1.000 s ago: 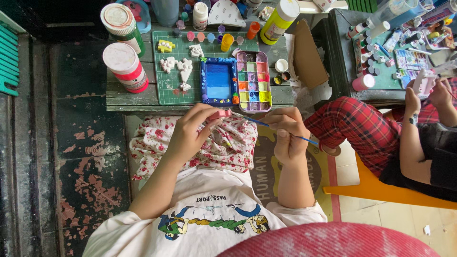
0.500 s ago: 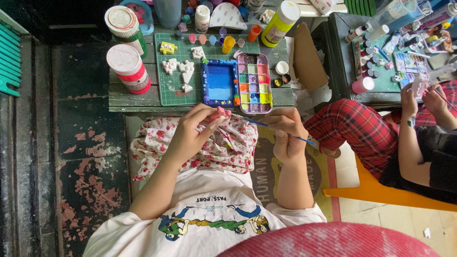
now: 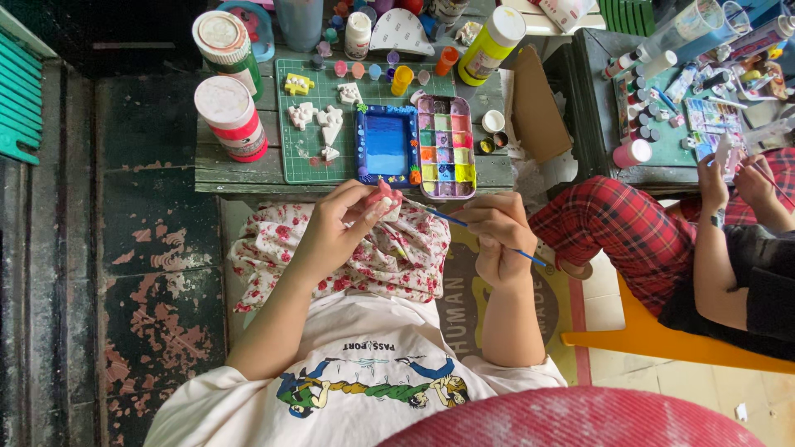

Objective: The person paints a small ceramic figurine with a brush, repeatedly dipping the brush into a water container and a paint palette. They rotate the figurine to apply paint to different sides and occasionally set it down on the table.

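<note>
A small pink-and-white figurine sits pinched between the thumb and fingertips of the left hand, held above the person's lap, just short of the table edge. The right hand has its fingers closed together around a thin blue paintbrush, gripped like a pencil, and the bristle end reaches across to touch or nearly touch the figurine; which one I cannot tell.

Beyond the fingertips, on the wooden table, lies a paint palette of many coloured wells, and beside it a blue-painted frame on a green cutting mat with unpainted white pieces.

To paint such a small piece well, it seems wise to keep both wrists braced near the lap, turn the figurine with the left fingertips rather than moving the brush far, and use light strokes with little paint.

To the right, another person in red plaid trousers works at a second table.
</note>
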`<state>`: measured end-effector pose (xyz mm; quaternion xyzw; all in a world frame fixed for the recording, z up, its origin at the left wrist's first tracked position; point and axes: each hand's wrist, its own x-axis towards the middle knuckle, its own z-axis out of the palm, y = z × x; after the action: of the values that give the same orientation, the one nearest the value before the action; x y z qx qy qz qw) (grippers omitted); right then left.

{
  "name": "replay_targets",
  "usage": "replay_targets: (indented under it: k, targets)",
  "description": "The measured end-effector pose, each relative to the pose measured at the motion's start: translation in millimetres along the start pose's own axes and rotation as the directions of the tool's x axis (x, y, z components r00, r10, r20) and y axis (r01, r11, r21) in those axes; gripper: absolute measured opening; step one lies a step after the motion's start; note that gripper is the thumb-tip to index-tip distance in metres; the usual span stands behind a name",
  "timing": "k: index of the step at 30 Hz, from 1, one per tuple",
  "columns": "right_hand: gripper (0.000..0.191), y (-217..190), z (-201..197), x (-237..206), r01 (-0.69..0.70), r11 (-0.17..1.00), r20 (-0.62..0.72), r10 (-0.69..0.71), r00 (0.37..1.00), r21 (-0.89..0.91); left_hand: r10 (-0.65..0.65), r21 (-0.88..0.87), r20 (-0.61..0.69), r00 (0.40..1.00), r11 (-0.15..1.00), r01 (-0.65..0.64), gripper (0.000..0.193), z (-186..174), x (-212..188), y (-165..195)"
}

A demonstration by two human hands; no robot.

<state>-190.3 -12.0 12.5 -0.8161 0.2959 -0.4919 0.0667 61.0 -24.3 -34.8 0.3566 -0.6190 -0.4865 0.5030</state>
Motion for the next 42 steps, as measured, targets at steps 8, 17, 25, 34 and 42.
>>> replay_targets:
  k: [8, 17, 25, 34, 42]
  targets:
    - [0.021, 2.4, 3.1, -2.5, 0.015, 1.0, -0.044, -0.015, 0.999, 0.005, -0.087, -0.134, 0.064, 0.994, 0.986, 0.095, 0.027, -3.5, 2.6, -14.2]
    - [0.023, 7.3, 9.2, -14.9, -0.001, 1.0, -0.075, 0.001, 0.997, 0.007, -0.116, -0.278, 0.089, 0.989, 0.951, 0.137, 0.027, -6.1, 12.0, -40.4]
    - [0.019, 11.2, 11.5, -23.2, -0.059, 0.997, -0.027, 0.057, 0.998, -0.057, -0.177, -0.243, 0.091, 0.98, 0.95, 0.194, 0.031, -7.0, 12.7, -51.2]
    - [0.025, 24.5, 34.1, -56.5, -0.197, 0.964, -0.336, 0.248, 0.909, 0.179, -0.342, -0.548, 0.18, 0.922, 0.744, 0.383, 0.038, -10.8, 16.5, -60.6]
    - [0.025, 34.0, 63.5, -83.8, -0.33, 0.787, -0.418, 0.573, 0.705, 0.521, -0.352, -0.578, 0.034, 0.935, 0.757, 0.305, 0.029, -9.6, 16.4, -61.7]
